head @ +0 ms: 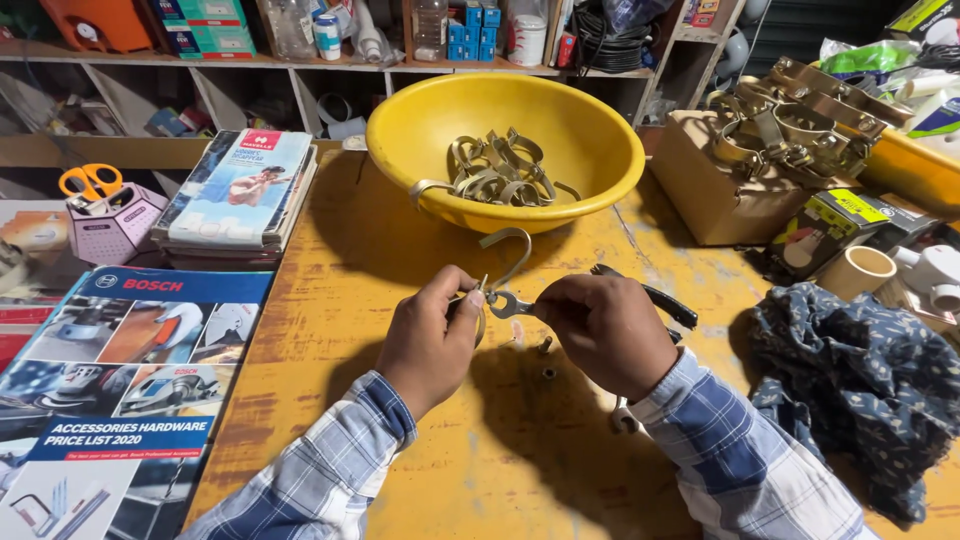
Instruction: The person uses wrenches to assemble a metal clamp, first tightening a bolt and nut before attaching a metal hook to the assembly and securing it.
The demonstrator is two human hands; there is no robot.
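Observation:
My left hand pinches a curved metal pipe clamp at its lower end, just in front of the yellow bowl. My right hand grips a small open-ended spanner whose jaw sits on the clamp's bolt, right beside my left fingers. Two small nuts or bolts lie on the yellow table under my hands. The yellow bowl holds several more metal clamps.
Pliers lie behind my right hand. A dark patterned cloth lies at right, a cardboard box piled with clamps behind it. Catalogues and stacked booklets cover the left; orange scissors stand in a holder. Shelves run along the back.

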